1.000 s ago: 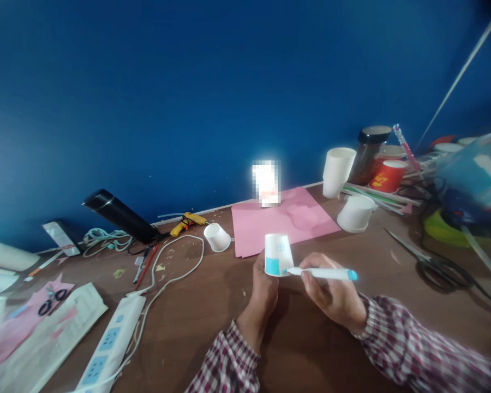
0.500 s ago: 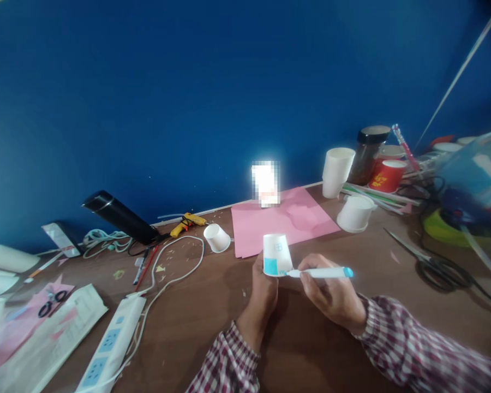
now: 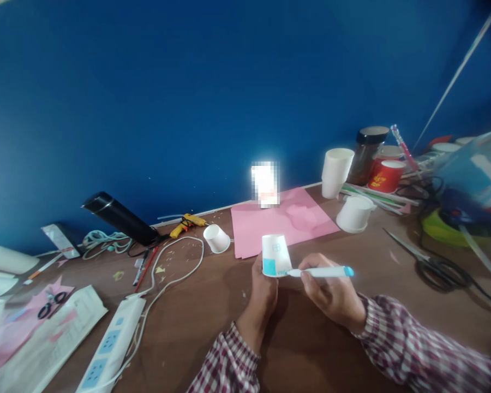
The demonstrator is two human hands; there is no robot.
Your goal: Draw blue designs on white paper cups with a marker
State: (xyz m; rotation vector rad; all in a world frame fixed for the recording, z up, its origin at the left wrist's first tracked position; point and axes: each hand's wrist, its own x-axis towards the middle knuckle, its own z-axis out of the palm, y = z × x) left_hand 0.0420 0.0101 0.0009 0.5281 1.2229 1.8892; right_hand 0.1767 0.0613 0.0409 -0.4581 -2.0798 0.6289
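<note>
My left hand [image 3: 263,284] is closed round the lower part of a white paper cup [image 3: 279,252], which is upside down above the table. The cup bears a blue filled rectangle, a small blue window shape and a short blue zigzag along its lower rim. In my right hand [image 3: 331,292] is a white marker [image 3: 325,272] with a light blue end, pinched between the fingers. Its tip touches the cup near the lower right rim. Pink paper [image 3: 257,232] lies just behind the cup.
A small white cup [image 3: 216,239], yellow glue gun [image 3: 187,224] and power strip [image 3: 112,341] are on the left. Stacked cups [image 3: 336,172], another white cup [image 3: 355,214] and large scissors [image 3: 439,271] are on the right. A blue wall [image 3: 188,98] stands behind.
The blue zigzag by the marker tip is longer and clearer. The cup has turned or shifted very slightly to the left; both hands keep their hold.
</note>
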